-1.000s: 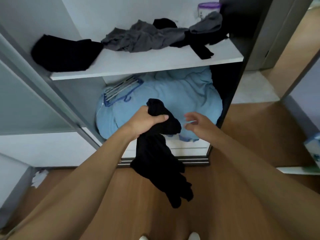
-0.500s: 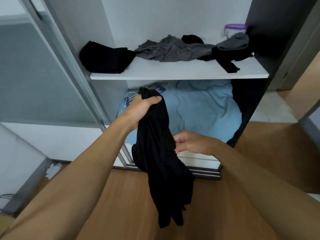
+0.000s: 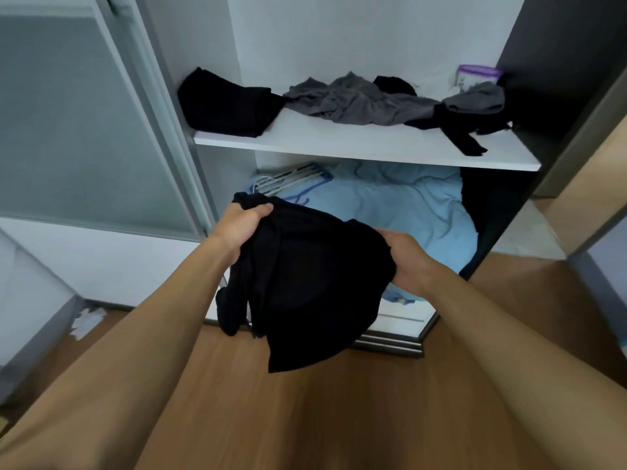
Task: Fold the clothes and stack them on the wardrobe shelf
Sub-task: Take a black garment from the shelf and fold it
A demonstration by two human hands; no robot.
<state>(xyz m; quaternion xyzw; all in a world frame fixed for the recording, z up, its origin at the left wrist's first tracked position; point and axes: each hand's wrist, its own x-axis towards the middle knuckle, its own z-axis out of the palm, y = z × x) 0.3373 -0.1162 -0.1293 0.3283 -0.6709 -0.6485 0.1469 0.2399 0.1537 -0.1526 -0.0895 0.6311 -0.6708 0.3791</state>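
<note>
A black garment hangs spread between both my hands in front of the open wardrobe. My left hand grips its upper left corner, thumb on top. My right hand grips its right edge. Above, on the white shelf, a folded black garment lies at the left. A crumpled grey garment sprawls across the middle, and a black piece trails over the right part of the shelf.
A light blue duvet fills the compartment below, with hangers on its left. A purple-lidded container stands at the shelf's back right. A sliding door is at the left. Wood floor lies below.
My right hand took hold of the hanging black garment and pulled its edge out to the right, so the cloth now spreads between both hands. The view shifted rightward relative to the wardrobe.
</note>
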